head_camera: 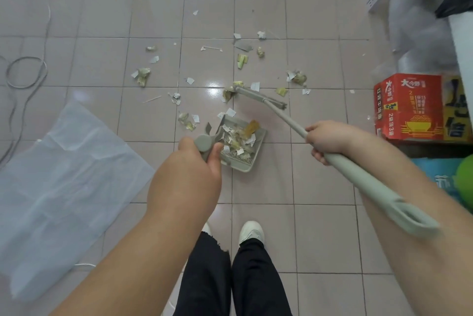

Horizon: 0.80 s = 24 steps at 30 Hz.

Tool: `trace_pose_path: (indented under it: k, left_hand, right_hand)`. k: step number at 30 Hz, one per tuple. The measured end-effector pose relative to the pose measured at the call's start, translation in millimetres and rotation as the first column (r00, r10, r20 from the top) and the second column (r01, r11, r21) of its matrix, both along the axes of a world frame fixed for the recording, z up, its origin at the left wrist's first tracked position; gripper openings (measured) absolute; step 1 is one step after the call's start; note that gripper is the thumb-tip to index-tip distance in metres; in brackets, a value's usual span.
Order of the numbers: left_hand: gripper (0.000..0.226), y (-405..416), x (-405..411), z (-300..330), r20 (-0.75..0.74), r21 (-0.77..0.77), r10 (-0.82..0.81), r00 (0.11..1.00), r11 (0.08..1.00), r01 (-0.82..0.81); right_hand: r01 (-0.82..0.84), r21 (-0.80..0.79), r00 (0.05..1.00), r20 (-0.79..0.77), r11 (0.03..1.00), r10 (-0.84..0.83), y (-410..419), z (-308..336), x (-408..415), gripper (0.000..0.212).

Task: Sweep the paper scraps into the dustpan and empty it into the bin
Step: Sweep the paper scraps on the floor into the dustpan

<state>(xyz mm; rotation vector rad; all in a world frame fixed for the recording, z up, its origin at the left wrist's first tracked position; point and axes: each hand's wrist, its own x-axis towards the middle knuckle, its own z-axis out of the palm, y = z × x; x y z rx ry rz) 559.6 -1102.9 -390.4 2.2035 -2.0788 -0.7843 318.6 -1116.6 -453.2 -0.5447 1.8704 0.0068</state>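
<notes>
Floor tiles (158,18): glazed ceramic, glossy, with bright reflections. 
Dustpan (257,148): matt grey-green plastic, smooth. 
Broom handle (358,169): same matt plastic. 
Paper scraps (143,75): torn and crumpled, white and yellowish, matt. 
Sheet (64,177): thin, translucent, creased. 
Carton (409,107): printed cardboard, slight sheen. 
Trousers (230,277): black cloth, matt.

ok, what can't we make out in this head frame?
- Bin: not identifiable in the head view.
- Dustpan near corner and handle: hidden under the left hand.
- Broom head: blurred, bristle contact with the scraps unclear.
- Red box: small print unreadable.
</notes>
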Motion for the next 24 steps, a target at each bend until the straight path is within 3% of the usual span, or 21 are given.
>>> trace_pose_path:
  k: [3,6,10,17,24]
  left_hand:
    - [0.037,1,2,0,0.01,-0.007,-0.01,1.0,1.0,0.01]
    - [0.036,0,2,-1,0.011,0.002,-0.009,1.0,1.0,0.008]
    - [0.037,0,2,0,0.0,0.019,-0.014,1.0,1.0,0.014]
    - [0.035,3,11,3,-0.051,0.063,-0.015,0.999,0.998,0.018]
    - [0.04,22,51,13,-0.062,0.027,0.086,0.994,0.996,-0.085]
  right_hand:
    - [0.046,0.084,0.998,0.045,0.995,-0.05,-17,-29,21,0.03]
    - [-0.077,0.097,0.995,0.064,0.992,0.071,-14,-43,44,0.02]
    - [-0.114,0.126,0.991,0.08,0.985,0.104,16,-29,51,0.033]
    - [0.107,0.156,0.991,0.064,0.982,-0.118,23,39,5,0.044]
    - [-0.092,0.084,0.994,-0.053,0.992,0.097,-38,27,18,0.041]
